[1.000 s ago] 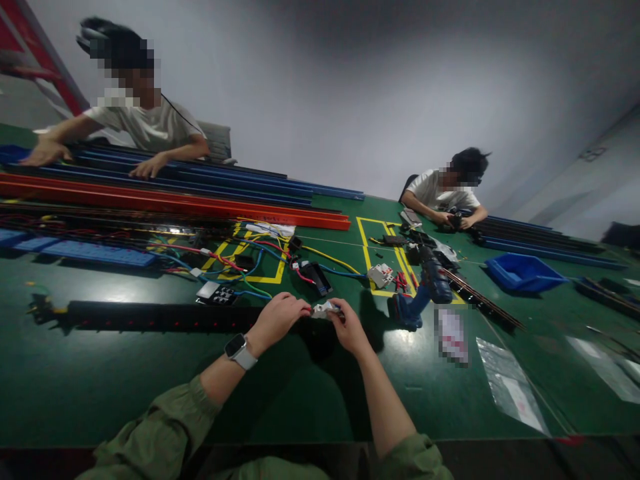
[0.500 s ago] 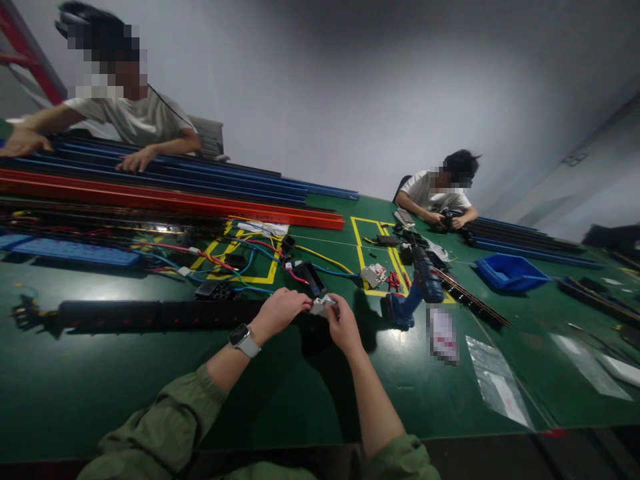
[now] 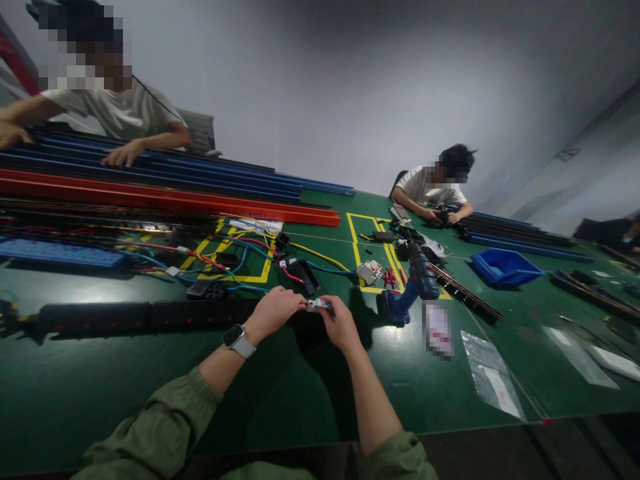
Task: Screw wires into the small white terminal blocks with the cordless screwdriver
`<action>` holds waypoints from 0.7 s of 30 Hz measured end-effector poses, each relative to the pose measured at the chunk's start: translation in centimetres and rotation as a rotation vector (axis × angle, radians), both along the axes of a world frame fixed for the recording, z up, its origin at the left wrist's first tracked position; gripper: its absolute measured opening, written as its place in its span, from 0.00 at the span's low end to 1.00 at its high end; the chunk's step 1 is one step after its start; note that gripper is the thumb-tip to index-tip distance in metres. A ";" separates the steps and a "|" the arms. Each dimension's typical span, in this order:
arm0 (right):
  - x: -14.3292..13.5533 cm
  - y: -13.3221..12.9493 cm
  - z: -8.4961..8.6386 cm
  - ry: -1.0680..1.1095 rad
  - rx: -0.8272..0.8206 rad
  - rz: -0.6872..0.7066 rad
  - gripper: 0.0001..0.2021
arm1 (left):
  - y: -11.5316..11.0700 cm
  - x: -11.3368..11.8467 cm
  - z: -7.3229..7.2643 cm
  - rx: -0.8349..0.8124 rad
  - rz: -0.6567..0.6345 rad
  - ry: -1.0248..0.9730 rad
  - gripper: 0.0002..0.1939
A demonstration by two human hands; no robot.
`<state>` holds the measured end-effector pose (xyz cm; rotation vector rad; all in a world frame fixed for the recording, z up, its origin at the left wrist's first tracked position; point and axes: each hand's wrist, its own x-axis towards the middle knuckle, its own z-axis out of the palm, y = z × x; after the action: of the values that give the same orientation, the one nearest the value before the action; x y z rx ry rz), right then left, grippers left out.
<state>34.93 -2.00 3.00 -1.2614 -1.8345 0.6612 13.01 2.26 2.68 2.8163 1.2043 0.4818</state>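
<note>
Turned a little since the earlier frame, the small white and blue block (image 3: 319,305) now shows more of its blue side between the two hands, above the green table (image 3: 280,393). Nearest is the table's near edge, running across in front of the body, with bare green surface between it and the hands. Toward the right of that edge lies a flat clear plastic bag (image 3: 493,373) with a white slip inside; a second clear bag (image 3: 583,357) lies farther right. Both forearms reach forward and converge. The left hand (image 3: 277,310), below a square-faced watch with a pale strap (image 3: 239,340), has its fingers pinched together at the block's left end; the right hand (image 3: 343,325) has its thumb and fingers clamped on the right end. Just left of the left hand, a long black strip with red marks (image 3: 100,319) extends to the left. Just beyond the hands is a black rectangular part (image 3: 303,277) among coloured wires, and to the right a blue and black power drill (image 3: 424,277). Farther right stands an open blue plastic bin (image 3: 500,273), its inner walls visible. Beyond, at left, an orange-red channel (image 3: 150,197) lies before blue rails (image 3: 215,180), where one person's hand (image 3: 125,153) rests; another person (image 3: 435,193) handles a dark item at far right.
</note>
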 end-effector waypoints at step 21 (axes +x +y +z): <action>-0.6 0.6 -1.0 0.043 0.060 -0.048 0.12 | -0.3 -0.9 1.3 -0.018 -0.022 -0.140 0.21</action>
<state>34.34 -1.41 2.02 -1.2389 -1.7708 0.5990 12.08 1.94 3.95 2.7255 1.1446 0.6503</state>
